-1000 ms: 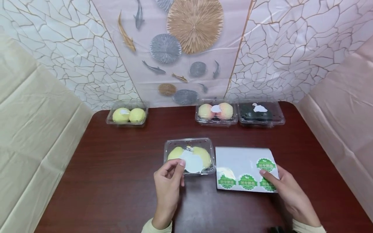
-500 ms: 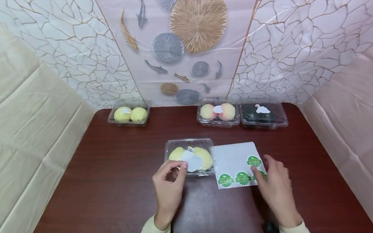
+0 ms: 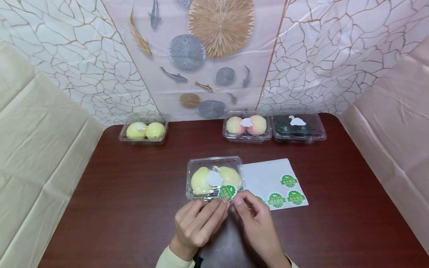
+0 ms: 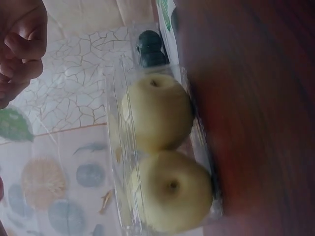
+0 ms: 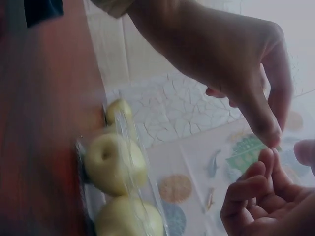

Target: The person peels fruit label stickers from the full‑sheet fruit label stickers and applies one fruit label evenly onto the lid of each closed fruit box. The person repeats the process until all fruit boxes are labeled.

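Observation:
In the head view my left hand [image 3: 201, 223] pinches a round green-and-white sticker [image 3: 228, 192] between thumb and fingertips, in front of a clear plastic box [image 3: 196, 162]. Two pale yellow pears [image 4: 172, 189] lie inside the box, whose lid bears a white label [image 3: 214, 178]. My right hand [image 3: 259, 223] is at the sticker's right edge, its loosely bent fingertips close to the left fingertips. Its thumb [image 5: 305, 152] stands apart from its fingers in the right wrist view. A white sheet [image 3: 264, 171] with several green stickers lies beside the box.
Along the table's [image 3: 117, 208] back edge stand a clear box of yellow fruit [image 3: 145, 130], a box of two pinkish-yellow peaches [image 3: 246, 125] and a box with dark green contents [image 3: 296, 128]. Fabric walls enclose the back and sides.
The right hand has let go of the sticker sheet, now lying beside the box, and has moved left to the other hand. The sticker's green face now shows instead of its white side.

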### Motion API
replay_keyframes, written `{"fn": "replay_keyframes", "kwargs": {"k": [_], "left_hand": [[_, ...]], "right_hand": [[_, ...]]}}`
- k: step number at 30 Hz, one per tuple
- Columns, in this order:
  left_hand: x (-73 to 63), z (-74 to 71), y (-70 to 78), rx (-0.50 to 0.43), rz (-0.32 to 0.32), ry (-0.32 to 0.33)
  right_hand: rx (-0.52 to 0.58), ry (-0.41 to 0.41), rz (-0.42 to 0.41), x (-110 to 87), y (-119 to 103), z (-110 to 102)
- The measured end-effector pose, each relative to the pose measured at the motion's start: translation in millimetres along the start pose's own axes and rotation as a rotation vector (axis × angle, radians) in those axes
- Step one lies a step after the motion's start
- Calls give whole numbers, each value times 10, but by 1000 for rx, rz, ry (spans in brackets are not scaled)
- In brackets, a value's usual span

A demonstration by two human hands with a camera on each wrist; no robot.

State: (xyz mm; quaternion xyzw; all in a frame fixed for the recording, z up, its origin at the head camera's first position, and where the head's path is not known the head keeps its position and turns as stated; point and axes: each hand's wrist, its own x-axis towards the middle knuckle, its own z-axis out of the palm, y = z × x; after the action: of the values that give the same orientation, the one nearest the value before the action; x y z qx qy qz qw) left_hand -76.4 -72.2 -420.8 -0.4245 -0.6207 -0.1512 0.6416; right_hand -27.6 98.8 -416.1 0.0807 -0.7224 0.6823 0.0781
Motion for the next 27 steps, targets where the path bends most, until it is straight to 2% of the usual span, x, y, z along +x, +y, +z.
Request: {"fn": "replay_keyframes", "kwargs": {"k": [3, 6, 7, 9, 11, 12, 13, 15, 17, 18, 19, 20, 21, 25, 27], "left_hand": [[11, -18, -30, -2, 51, -11], [34, -25, -54, -9, 74, -17], [42, -23, -58, -13, 71, -15], [53, -24, -55, -38, 22, -3], [50, -29, -37, -82, -100, 18], [46, -40, -22, -116, -199, 20], [41, -55, -4, -168, -324, 11], [32, -95, 25, -279, -620, -45], [31, -139, 44, -381, -920, -150], [33, -159, 51, -418, -1040, -210], [32, -173, 57, -448, -1133, -267], [30, -186, 64, -467, -1193, -317], [24, -194, 74, -487, -1227, -349], [-30, -216, 136, -504, -1248, -396], [-55, -230, 172, -519, -1297, -407]], "right_hand": [[27, 13, 60, 5, -4, 31], [40, 7, 68, 17, -7, 34], [41, 5, 67, 20, -6, 31], [25, 11, 66, 25, -9, 19], [-1, 14, 65, 33, -13, -2], [-10, 10, 65, 37, -15, -15], [-23, 3, 61, 42, -16, -31], [-49, -24, 53, 53, -15, -67], [-86, -58, 30, 57, -5, -106], [-109, -77, 14, 58, 4, -126], [-140, -95, -8, 57, 14, -146], [-173, -111, -28, 55, 25, -165], [-202, -126, -49, 50, 37, -184], [-316, -159, -129, 36, 108, -236], [-360, -166, -167, 35, 143, -248]]}}
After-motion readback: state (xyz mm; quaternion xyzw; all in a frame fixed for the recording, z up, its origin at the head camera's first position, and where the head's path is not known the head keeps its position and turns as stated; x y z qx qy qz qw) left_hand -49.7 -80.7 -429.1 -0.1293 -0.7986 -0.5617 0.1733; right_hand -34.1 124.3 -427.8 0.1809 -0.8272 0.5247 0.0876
